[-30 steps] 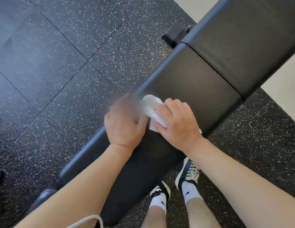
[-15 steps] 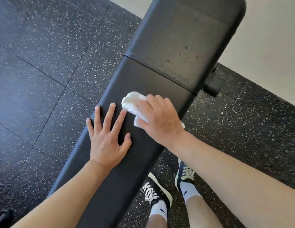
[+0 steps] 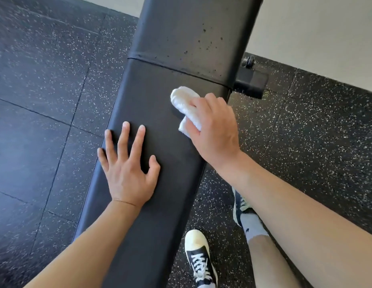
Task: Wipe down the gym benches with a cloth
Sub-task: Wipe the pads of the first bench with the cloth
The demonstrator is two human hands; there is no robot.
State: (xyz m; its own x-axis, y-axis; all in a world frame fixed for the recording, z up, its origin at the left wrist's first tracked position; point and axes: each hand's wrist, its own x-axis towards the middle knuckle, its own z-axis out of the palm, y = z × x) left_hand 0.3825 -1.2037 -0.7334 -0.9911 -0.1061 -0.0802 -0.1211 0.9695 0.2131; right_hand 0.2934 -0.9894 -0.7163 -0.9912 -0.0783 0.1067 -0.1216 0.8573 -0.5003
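Note:
A long black padded gym bench [image 3: 158, 96] runs from the bottom of the view up to the top. Its far pad [image 3: 189, 32] beyond a seam carries small dark specks. My right hand [image 3: 214, 129] grips a folded white cloth [image 3: 184, 100] and holds it against the near pad close to the seam, toward the right edge. My left hand [image 3: 127, 163] lies flat on the near pad, fingers spread, a little nearer to me and to the left of the cloth.
Black speckled rubber floor tiles [image 3: 46, 90] surround the bench. A black bench foot [image 3: 250, 82] sticks out at the right by the seam. A pale wall [image 3: 326, 38] is at top right. My two shoes [image 3: 199, 258] stand right of the bench.
The view has turned so the bench now runs more upright. My left hand left the cloth and spread flat on the pad. My right hand has carried the cloth toward the seam.

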